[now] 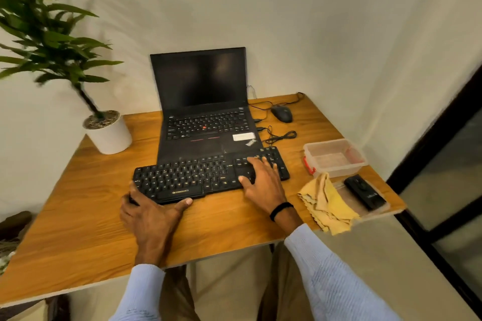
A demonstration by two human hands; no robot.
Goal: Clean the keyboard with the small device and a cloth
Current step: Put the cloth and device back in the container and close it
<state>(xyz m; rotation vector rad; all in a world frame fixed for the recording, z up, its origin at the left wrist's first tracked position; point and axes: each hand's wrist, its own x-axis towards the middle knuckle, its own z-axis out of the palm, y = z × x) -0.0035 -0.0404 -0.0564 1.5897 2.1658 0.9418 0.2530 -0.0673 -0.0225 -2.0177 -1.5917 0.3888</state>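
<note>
The keyboard [193,177] is lying on the tabletop [78,216], right in front of the laptop [203,101]. The left hand [151,214] is gripping its near-left corner, fingers curling round the end. The right hand [263,185] is resting on the right-hand keys, fingers spread flat. The yellow cloth [326,203] is sitting well to the right, and the small black device [363,192] is lying just beside it.
</note>
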